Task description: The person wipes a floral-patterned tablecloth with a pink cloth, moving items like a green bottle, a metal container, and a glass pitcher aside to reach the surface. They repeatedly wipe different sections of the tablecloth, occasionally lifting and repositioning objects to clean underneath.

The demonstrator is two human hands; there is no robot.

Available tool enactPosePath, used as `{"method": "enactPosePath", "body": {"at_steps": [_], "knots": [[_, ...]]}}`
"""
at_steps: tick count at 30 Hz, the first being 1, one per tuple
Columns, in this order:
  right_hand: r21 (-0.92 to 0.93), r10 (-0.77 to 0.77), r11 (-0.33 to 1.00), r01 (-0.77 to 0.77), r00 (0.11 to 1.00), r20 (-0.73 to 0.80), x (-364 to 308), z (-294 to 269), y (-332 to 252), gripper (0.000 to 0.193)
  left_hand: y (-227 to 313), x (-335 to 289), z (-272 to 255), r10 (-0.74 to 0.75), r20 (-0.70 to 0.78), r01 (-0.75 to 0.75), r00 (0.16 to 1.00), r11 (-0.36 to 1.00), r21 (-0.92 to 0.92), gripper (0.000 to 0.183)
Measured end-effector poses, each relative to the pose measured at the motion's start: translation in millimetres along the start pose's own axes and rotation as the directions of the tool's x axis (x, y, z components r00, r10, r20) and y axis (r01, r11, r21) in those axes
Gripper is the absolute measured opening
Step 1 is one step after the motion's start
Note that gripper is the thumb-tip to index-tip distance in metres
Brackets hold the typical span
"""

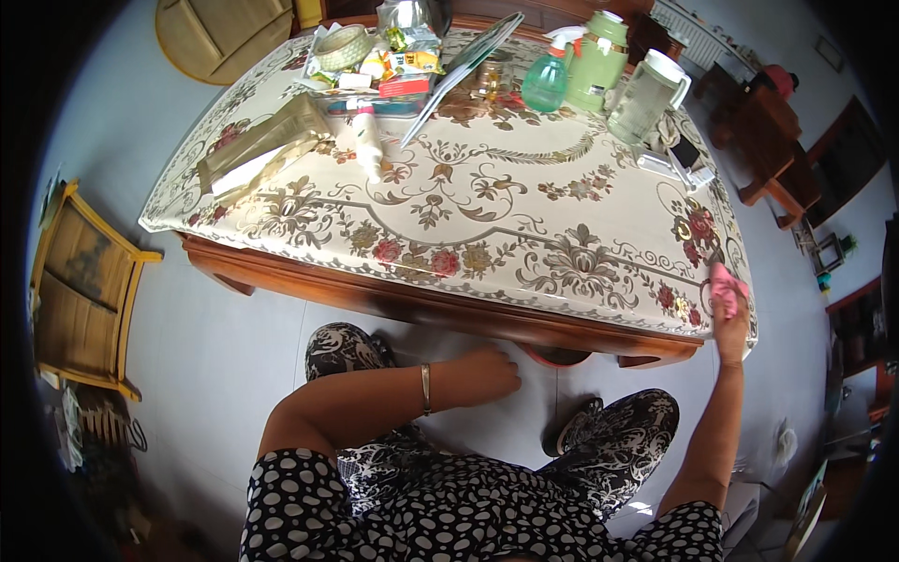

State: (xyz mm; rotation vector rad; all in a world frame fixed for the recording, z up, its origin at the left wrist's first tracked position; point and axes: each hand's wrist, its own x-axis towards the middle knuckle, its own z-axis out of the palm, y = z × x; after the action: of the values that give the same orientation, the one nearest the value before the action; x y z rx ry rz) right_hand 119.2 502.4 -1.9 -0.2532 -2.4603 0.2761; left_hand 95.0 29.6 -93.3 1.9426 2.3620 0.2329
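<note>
My right hand [732,328] is closed on a pink cloth [724,287], which lies against the tabletop at the near right corner. A cream plastic tablecloth [538,215] with grey scrolls and red and gold flowers covers the table under it. My left hand [482,377] is bent in front of my body, below the table's near edge and apart from it. Its fingers are curled into a loose fist, slightly blurred, and nothing shows in them. A bracelet [426,389] circles that wrist.
Along the back stand a green spray bottle [545,82], a green thermos [596,67] and a clear jug [644,98]. A white bottle [366,142], a brownish plastic package [267,145] and a heaped tray [375,101] occupy the left. A wooden chair [89,290] stands left of the table.
</note>
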Motion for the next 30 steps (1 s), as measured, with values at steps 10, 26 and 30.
{"method": "enactPosePath", "body": {"at_steps": [10, 26, 30], "knots": [[-0.346, 0.057, 0.938, -0.017, 0.993, 0.107, 40.4, 55.6, -10.4, 0.054, 5.1, -7.6, -25.7, -0.005, 0.044, 0.008, 0.999, 0.998, -0.064, 0.005], [0.338, -0.576, 0.807, 0.484, 0.771, 0.270, -0.3, 82.4, -337.7, 0.058, -63.7, -63.9, -159.1, -0.165, -0.927, 0.548, 0.337, 0.835, 0.050, 0.019], [0.365, -0.585, 0.795, 0.484, 0.770, 0.253, -16.4, 69.1, -341.9, 0.058, -131.2, -91.2, -176.9, -0.646, -0.763, 0.728, 0.014, 0.530, -0.435, 0.044]]}}
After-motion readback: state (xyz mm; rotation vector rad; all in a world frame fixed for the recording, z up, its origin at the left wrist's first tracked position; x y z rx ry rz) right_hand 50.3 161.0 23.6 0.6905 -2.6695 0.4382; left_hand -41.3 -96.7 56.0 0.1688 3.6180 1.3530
